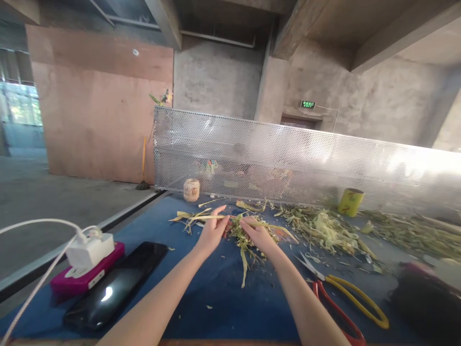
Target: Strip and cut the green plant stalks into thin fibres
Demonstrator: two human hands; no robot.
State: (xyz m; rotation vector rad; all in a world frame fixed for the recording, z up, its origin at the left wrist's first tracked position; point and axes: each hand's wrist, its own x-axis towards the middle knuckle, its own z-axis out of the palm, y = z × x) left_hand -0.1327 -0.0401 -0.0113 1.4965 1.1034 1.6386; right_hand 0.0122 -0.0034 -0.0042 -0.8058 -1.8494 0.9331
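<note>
Both my hands reach out over a blue table [223, 298]. My left hand [213, 230] and my right hand [257, 235] meet at a small bundle of pale green leaf strips [245, 240] lying on the table. The left hand's fingers pinch a long yellowish strip [201, 217] that runs off to the left, with the index finger raised. My right hand is curled round the bundle's stems.
A heap of leaf scraps [324, 228] spreads to the right. Scissors with red and yellow handles [342, 300] lie near my right forearm. A dark phone [115, 283], a pink power bank with white charger [88, 266], a twine spool [191, 190], a yellow-green cup [350, 202] and a perforated metal screen [288, 163] surround them.
</note>
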